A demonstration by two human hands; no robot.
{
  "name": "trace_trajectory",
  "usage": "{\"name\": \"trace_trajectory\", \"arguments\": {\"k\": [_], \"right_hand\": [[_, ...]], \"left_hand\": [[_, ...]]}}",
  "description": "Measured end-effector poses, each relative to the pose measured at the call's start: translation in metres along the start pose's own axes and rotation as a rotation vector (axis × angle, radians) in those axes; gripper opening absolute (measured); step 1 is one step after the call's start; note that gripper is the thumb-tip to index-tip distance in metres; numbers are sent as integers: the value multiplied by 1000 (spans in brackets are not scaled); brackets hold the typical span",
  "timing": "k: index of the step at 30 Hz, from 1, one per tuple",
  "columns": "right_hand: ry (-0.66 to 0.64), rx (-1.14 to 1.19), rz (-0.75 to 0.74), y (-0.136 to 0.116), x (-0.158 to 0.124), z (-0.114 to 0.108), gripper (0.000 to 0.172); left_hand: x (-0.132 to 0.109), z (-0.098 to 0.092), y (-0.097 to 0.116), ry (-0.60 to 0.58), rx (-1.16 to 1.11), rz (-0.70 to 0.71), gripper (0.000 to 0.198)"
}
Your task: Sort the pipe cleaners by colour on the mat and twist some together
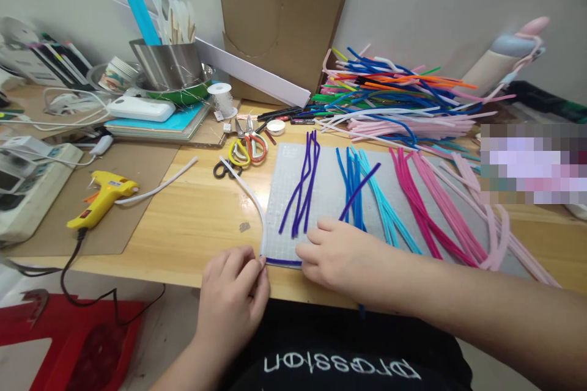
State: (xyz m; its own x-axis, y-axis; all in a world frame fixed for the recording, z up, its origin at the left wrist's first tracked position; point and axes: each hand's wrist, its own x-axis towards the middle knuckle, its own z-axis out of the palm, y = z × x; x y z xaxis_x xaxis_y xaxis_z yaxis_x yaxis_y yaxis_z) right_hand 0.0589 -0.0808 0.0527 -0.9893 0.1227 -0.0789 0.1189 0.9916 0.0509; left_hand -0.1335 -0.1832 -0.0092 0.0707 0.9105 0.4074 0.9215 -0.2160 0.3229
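My left hand (233,278) is closed at the table's front edge, its fingertips pinching where a white pipe cleaner (251,195) and a dark purple pipe cleaner (283,262) meet. The purple one stretches sideways to my right hand (342,256), whose curled fingers grip it. A purple length (364,186) slants up from behind that hand; whether it is the same piece I cannot tell. Several loose purple pipe cleaners (305,186) lie on the grey cutting mat (325,165). Beside them are bundles in blue (352,183), light blue (383,211), magenta (417,208) and pink (452,214).
At left lies a yellow glue gun (101,192) with its cord, near a power strip (41,195). Scissors (247,148) and a thread spool (221,101) sit mid-table. Behind are a metal cup (167,64), a cardboard sheet (293,18) and a mixed pipe cleaner pile (398,98).
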Motion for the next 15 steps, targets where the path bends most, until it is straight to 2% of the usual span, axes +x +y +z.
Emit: {"name": "trace_trajectory", "arguments": {"k": [8,15], "right_hand": [[-8,-13,-59,8,18,-5,13],[-111,-54,-92,8,32,-14,15]], "left_hand": [[-1,0,-1,0,46,27,8],[-4,-1,2,7,96,35,10]]}}
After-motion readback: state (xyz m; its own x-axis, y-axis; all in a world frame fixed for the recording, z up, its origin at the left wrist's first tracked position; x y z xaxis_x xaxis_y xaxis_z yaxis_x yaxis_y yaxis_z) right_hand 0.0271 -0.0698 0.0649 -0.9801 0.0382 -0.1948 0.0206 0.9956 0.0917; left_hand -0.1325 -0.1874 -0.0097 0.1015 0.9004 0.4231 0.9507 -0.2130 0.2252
